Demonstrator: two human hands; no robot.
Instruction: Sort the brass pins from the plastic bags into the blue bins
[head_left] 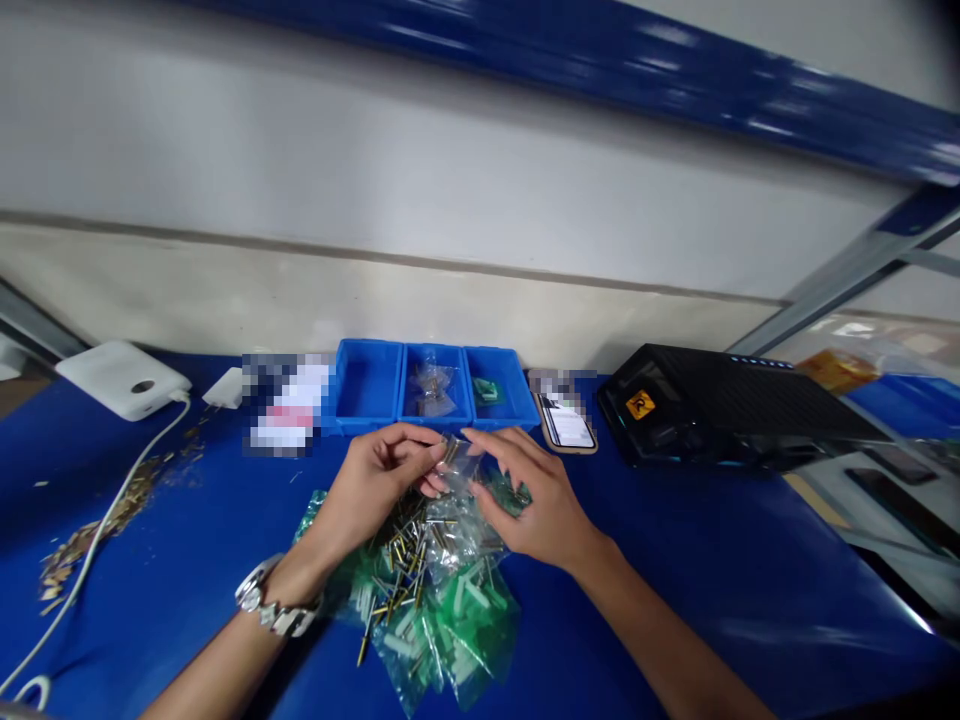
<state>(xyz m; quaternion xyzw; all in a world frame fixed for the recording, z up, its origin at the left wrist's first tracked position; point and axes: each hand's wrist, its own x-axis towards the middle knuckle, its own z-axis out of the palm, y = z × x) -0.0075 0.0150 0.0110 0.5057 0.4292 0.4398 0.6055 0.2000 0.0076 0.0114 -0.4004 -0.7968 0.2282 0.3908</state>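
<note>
My left hand pinches a small clear plastic bag with a few thin metal pieces inside. At the bag's right edge is my right hand, its fingers apart and curved around it; whether a fingertip touches the plastic I cannot tell. Below both hands lies a pile: loose gold and silver metal pins, clear bags of metal pieces, and green-tinted bags with white plastic sleeves. Just beyond my hands stands a blue three-compartment tray. Its middle compartment contains clear bags, the right one a green bag.
Right of the tray are a phone and a large black device. On the left lie a white box with a cable, a white adapter and scattered brownish scraps. A blue beam crosses overhead.
</note>
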